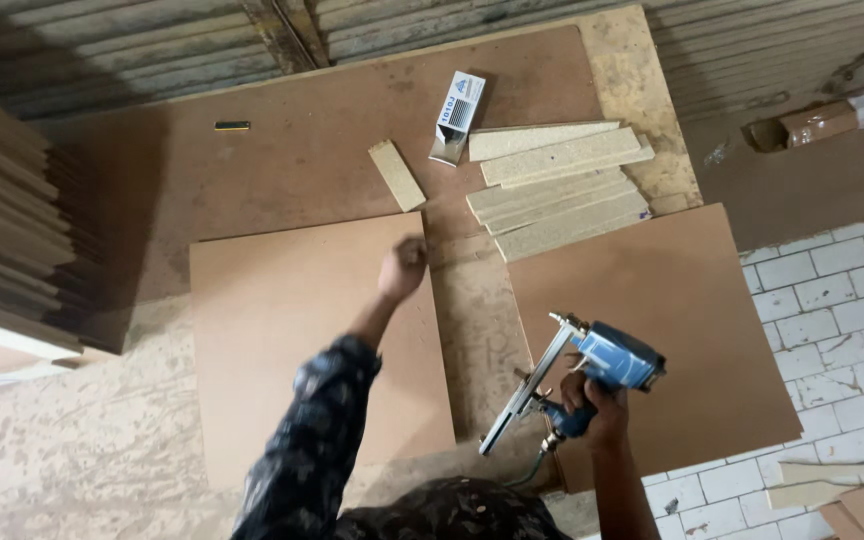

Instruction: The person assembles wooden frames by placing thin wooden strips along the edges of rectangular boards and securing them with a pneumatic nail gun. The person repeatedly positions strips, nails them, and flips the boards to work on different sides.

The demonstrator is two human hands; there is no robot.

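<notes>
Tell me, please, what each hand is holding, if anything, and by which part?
The right hand grips a blue nail gun by its handle. The left hand hovers blurred over a brown board; whether it holds anything cannot be told.

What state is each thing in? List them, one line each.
Left hand: closed in a loose fist, reaching over the left brown panel.
Right hand: gripping the blue nail gun.
Blue nail gun: held up, tilted, hose attached.
Left brown panel: lying flat.
Right brown panel: lying flat.
Pale strips: loosely stacked.
Single pale strip: lying flat, apart.
Small box: lying flat.
</notes>
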